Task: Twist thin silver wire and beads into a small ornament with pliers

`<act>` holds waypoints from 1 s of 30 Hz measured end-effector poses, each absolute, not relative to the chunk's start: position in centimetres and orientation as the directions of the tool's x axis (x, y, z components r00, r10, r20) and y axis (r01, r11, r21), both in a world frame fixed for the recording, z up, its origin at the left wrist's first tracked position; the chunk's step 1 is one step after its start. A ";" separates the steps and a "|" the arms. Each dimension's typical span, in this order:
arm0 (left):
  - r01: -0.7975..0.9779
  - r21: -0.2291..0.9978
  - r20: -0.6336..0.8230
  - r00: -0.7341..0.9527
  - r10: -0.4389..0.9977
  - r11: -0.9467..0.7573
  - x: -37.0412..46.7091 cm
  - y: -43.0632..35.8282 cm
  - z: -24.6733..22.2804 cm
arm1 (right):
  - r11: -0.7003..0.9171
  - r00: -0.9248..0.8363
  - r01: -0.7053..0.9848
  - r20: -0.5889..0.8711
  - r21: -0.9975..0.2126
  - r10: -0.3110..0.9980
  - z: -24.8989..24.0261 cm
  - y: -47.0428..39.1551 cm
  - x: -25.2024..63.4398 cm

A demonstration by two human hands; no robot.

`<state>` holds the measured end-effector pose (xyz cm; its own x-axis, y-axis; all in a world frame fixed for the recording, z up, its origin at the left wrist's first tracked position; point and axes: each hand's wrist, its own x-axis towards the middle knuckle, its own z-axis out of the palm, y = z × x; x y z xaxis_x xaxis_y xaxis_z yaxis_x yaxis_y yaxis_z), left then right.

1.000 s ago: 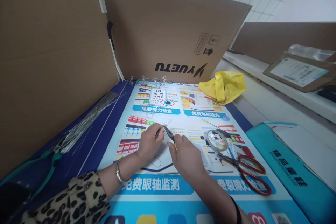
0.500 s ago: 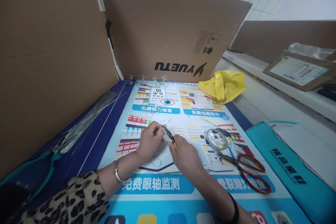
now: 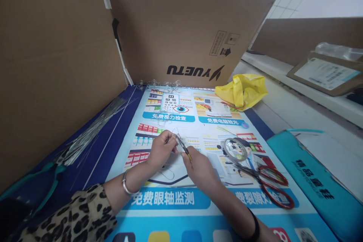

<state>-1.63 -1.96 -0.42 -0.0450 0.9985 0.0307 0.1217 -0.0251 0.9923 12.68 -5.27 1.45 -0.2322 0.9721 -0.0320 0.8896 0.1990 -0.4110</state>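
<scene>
Over the middle of the printed mat (image 3: pixel 198 181), my left hand (image 3: pixel 163 149) is pinched closed on a thin bent wire (image 3: pixel 176 130), whose end rises above the fingertips. My right hand (image 3: pixel 200 166) is wrapped round small pliers (image 3: pixel 184 147) with yellow-and-dark handles. The jaws of the pliers meet the wire right beside my left fingertips; exactly how they grip it is too small to tell. Another curved wire (image 3: pixel 167 174) lies on the mat just below my hands. Bent wire pieces (image 3: pixel 163 118) rest farther up the mat.
Red-handled scissors (image 3: pixel 262 179) and a clear tape roll (image 3: pixel 235 149) lie at right, near a teal box (image 3: pixel 300 174). A yellow bag (image 3: pixel 241 90) sits behind. At left are a wire bundle (image 3: pixel 93 128) and teal-handled pliers (image 3: pixel 51 181). Cardboard walls (image 3: pixel 181 26) stand behind and left.
The pliers' jaws have turned slightly at the wire, and the wire end above my left fingertips points differently. Both hands stay in nearly the same place.
</scene>
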 end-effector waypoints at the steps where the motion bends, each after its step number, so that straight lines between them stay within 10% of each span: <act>1: 0.138 0.990 0.033 -0.031 0.999 -0.028 -1.7 -1.9 -0.5 | 0.198 -0.232 0.899 -0.040 -0.391 0.972 1.5 -5.2 12.8; 13: 0.422 0.889 0.140 0.114 0.984 -0.175 -2.3 -1.5 -0.2 | 0.246 -0.269 0.941 -0.072 -0.232 0.961 2.5 -4.5 14.5; 30: 0.274 0.950 0.115 0.141 0.983 -0.150 -1.8 -1.6 -0.4 | 0.342 -0.339 0.938 -0.062 0.047 0.939 4.5 -3.9 15.6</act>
<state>-1.80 -1.58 -0.36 0.1412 0.9833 0.1147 0.2742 -0.1502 0.9499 15.56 -3.94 4.53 -0.3391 0.9387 -0.0625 0.9384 0.3422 0.0474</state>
